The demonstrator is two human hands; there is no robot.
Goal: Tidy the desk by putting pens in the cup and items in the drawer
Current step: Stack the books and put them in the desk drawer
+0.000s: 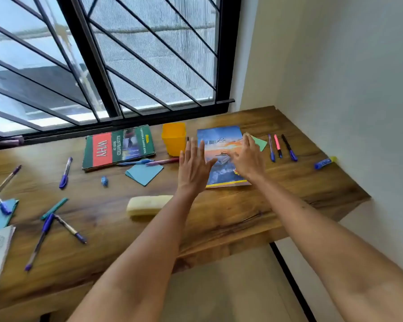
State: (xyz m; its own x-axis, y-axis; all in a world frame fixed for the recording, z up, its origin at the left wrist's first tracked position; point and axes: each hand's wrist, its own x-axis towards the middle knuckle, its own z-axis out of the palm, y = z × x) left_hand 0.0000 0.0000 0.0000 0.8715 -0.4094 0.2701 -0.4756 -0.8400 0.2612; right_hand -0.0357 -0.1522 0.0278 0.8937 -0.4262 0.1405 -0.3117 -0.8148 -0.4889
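Hands reached over the wooden bench, fingers spread flat, holding nothing: left hand (pixel 192 165) beside the glossy blue book (pixel 220 145), right hand (pixel 248 156) on it. Square yellow cup (pixel 173 138) stood at ten o'clock of the book; three thin pens (pixel 280 147) at three o'clock.

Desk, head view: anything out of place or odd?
Yes. Pens lie loose across the desk: two crossed near the left front, three in a row at right, while the yellow cup shows none sticking out. A blue cap lies alone. No spills or damage visible.
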